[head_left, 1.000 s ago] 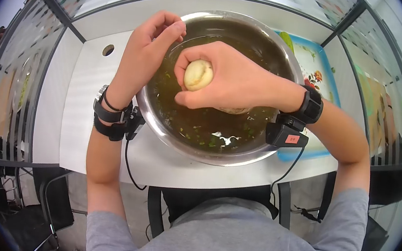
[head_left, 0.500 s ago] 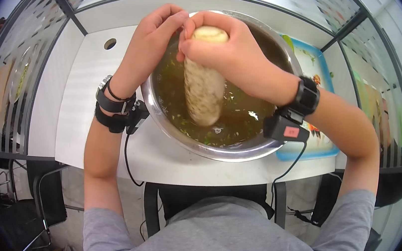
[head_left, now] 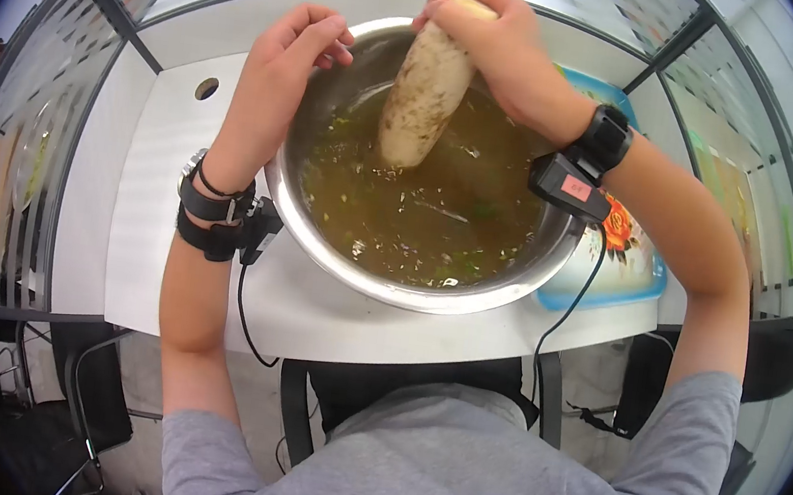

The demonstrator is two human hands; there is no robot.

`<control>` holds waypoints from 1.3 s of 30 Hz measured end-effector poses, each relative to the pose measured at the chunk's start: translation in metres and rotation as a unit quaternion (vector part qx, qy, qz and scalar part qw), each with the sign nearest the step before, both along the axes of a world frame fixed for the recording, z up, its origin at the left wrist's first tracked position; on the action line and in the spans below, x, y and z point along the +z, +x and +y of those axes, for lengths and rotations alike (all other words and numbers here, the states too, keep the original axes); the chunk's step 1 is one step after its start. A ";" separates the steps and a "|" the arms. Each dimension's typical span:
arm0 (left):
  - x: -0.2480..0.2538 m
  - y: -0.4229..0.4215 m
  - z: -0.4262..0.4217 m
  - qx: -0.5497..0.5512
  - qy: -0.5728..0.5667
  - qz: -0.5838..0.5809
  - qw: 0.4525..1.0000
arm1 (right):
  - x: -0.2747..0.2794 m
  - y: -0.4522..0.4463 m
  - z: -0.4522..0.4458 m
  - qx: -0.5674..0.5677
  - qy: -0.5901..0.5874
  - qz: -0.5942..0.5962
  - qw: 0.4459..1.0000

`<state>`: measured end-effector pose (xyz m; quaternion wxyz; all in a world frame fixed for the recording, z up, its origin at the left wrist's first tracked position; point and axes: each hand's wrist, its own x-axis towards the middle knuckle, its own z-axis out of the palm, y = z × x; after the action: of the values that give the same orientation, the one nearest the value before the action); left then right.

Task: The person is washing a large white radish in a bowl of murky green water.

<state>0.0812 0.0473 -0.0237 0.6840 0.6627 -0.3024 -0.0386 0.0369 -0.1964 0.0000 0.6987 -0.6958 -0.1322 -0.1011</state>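
Observation:
My right hand (head_left: 495,47) grips the upper end of a thick, pale root vegetable (head_left: 427,93) with brown mottling. The vegetable tilts over the metal basin (head_left: 343,276), its lower end at the brownish water (head_left: 440,213), where green and pale bits float. Above the basin's left rim, my left hand (head_left: 292,52) is apart from the vegetable, its fingers curled in beside the thumb. Whether anything small is between those fingers is hidden.
A blue-edged tray (head_left: 599,292) with a flower pattern lies right of the basin, partly under it. Low partitions enclose the white table (head_left: 167,259). A black cable (head_left: 564,332) hangs from the device on my right wrist.
My right hand has lifted the vegetable up and away to the right, tilting it. My left hand has come off it, slightly to the left. The water's surface shows more ripples.

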 end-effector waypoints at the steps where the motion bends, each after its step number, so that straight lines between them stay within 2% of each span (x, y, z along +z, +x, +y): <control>1: 0.000 0.002 0.000 0.000 -0.002 -0.006 1.000 | 0.000 -0.002 -0.007 -0.003 -0.021 -0.018 1.000; 3: 0.002 0.000 0.000 0.002 -0.009 -0.010 1.000 | 0.006 -0.008 -0.020 -0.014 -0.066 -0.044 0.997; 11: 0.000 -0.001 0.002 0.000 0.016 -0.026 1.000 | 0.023 -0.077 -0.030 -0.002 -0.154 -0.024 0.988; 18: 0.002 -0.003 0.001 -0.001 0.068 -0.055 0.996 | 0.023 -0.126 0.011 0.088 -0.155 -0.012 0.984; 22: 0.007 -0.010 -0.003 -0.004 0.113 -0.084 0.990 | 0.014 -0.129 0.029 0.120 -0.169 -0.075 0.975; 24: 0.005 -0.013 -0.004 0.001 0.111 -0.089 0.990 | 0.010 -0.130 0.039 0.138 -0.151 -0.140 0.969; 26: 0.006 -0.014 -0.006 0.005 0.107 -0.099 0.989 | 0.006 -0.131 0.045 0.146 -0.158 -0.143 0.966; 28: 0.009 -0.018 -0.007 0.002 0.098 -0.119 0.988 | 0.000 -0.127 0.052 0.164 -0.135 -0.197 0.957; 32: 0.015 -0.022 -0.005 -0.014 0.097 -0.176 0.979 | 0.003 -0.124 0.056 0.213 -0.181 -0.196 0.940; 35: 0.014 -0.030 -0.003 -0.064 0.096 -0.204 0.972 | 0.002 -0.115 0.056 0.225 -0.207 -0.206 0.930; 37: 0.013 -0.026 -0.003 -0.156 0.119 -0.233 0.953 | -0.003 -0.112 0.055 0.232 -0.238 -0.219 0.917; 39: 0.007 -0.023 -0.004 -0.187 0.100 -0.242 0.947 | -0.011 -0.110 0.051 0.224 -0.275 -0.209 0.911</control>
<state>0.0581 0.0429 -0.0165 0.5005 0.6487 -0.5722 -0.0345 -0.0727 -0.1449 -0.0106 0.4403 -0.7753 -0.4505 -0.0449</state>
